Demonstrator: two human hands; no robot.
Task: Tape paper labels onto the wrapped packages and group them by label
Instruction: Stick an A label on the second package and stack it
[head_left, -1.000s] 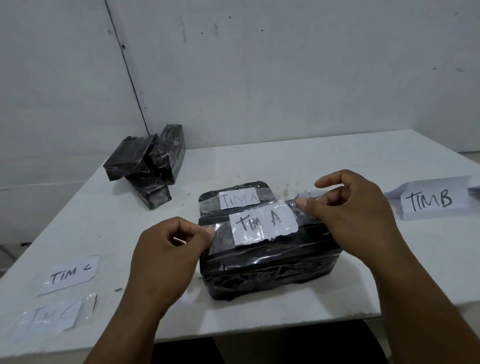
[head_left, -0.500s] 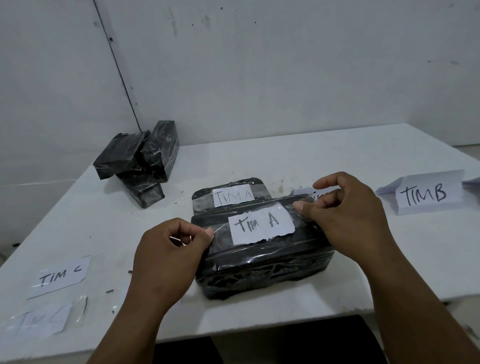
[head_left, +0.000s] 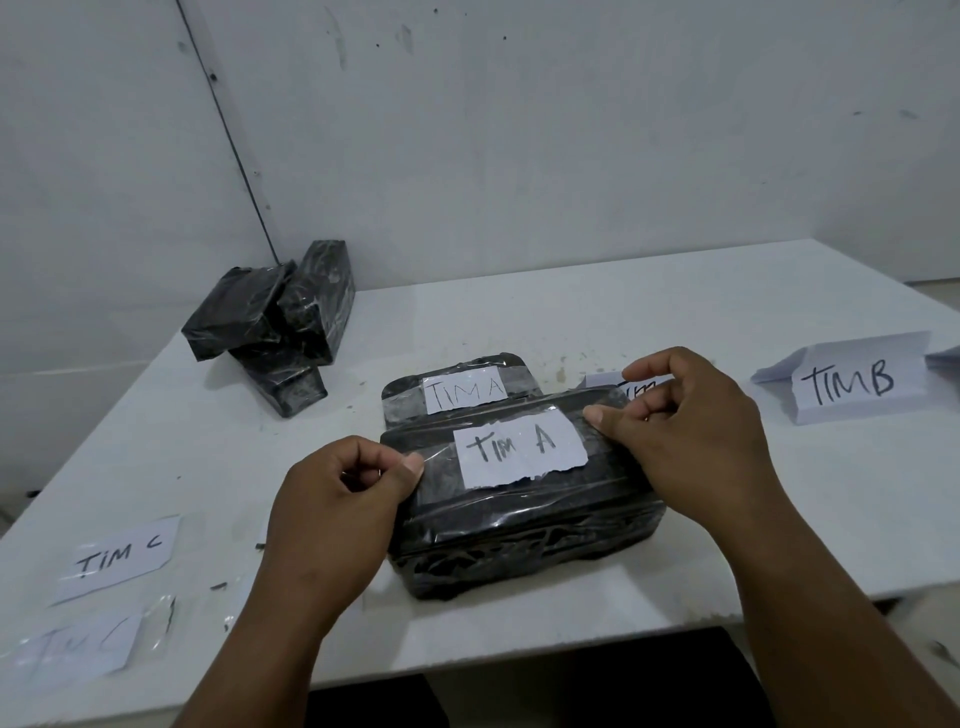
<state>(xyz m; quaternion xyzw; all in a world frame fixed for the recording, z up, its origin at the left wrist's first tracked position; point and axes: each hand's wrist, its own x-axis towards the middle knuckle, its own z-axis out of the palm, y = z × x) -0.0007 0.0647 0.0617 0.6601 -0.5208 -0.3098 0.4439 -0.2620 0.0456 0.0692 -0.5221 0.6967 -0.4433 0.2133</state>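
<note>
A large black wrapped package (head_left: 524, 525) lies at the table's front middle. On its top sits a white paper label reading "TIM A" (head_left: 519, 448) under a strip of clear tape. My left hand (head_left: 332, 514) pinches the tape's left end at the package's left edge. My right hand (head_left: 691, 431) pinches the tape's right end at the right edge. Just behind lies a second black package (head_left: 457, 389) with a taped "TIM A" label.
Three unlabelled black packages (head_left: 275, 322) are piled at the back left. A "TIM C" label (head_left: 119, 558) and a taped label (head_left: 88, 649) lie front left. A folded "TIM B" paper (head_left: 852, 382) lies at the right. Another paper (head_left: 602, 382) peeks behind my right hand.
The tape and "TIM A" label have come down flat onto the package top. Both hands stay at the tape ends, a little lower.
</note>
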